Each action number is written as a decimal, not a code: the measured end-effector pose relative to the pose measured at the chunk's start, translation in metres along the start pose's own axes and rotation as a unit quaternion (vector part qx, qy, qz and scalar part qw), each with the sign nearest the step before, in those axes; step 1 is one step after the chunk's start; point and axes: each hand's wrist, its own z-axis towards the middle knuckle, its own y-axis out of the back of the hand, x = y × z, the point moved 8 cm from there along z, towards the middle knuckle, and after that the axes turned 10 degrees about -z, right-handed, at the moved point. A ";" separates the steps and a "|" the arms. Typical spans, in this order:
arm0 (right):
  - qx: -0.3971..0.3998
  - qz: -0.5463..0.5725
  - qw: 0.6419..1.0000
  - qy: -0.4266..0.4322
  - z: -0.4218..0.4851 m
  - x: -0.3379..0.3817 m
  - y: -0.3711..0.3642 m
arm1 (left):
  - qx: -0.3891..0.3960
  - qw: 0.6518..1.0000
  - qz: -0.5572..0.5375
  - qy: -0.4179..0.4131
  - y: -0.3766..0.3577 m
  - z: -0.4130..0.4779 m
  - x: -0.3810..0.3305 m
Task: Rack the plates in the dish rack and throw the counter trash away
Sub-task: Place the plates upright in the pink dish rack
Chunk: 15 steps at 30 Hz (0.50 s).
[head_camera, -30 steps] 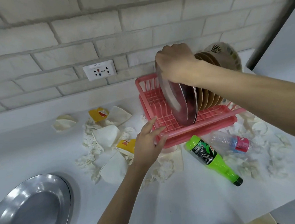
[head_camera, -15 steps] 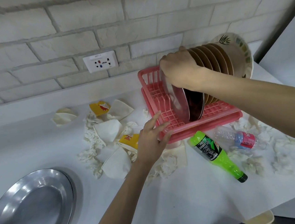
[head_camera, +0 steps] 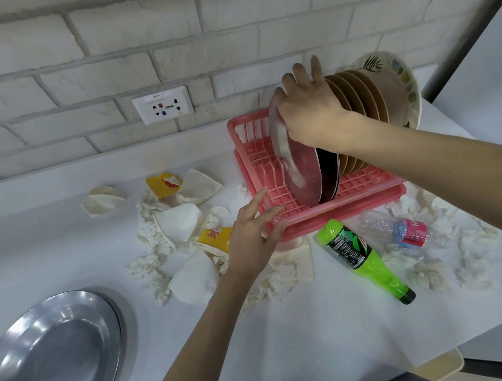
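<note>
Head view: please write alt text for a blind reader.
A right hand rests on a steel plate standing on edge in a pink dish rack near brown plates; the left hand touches the rack's front corner. Crushed paper cups, tissues, a green bottle and a clear bottle litter the white counter, where a second steel plate lies.

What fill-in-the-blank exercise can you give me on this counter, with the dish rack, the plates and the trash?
1. The right hand touches a metal plate standing in the ____ dish rack.
2. Next to the clear bottle lies a ____ bottle.
3. A second metal plate lies flat on the counter, on the person's ____ side.
Missing words: pink; green; left.
</note>
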 end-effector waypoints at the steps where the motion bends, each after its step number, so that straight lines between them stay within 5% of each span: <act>1: -0.001 0.005 1.000 0.003 -0.001 -0.001 -0.001 | 0.002 1.000 -0.002 0.002 0.000 0.000 0.000; 15: -0.050 0.096 0.994 0.029 -0.014 -0.006 -0.005 | 0.016 1.000 0.009 0.007 0.001 0.000 -0.004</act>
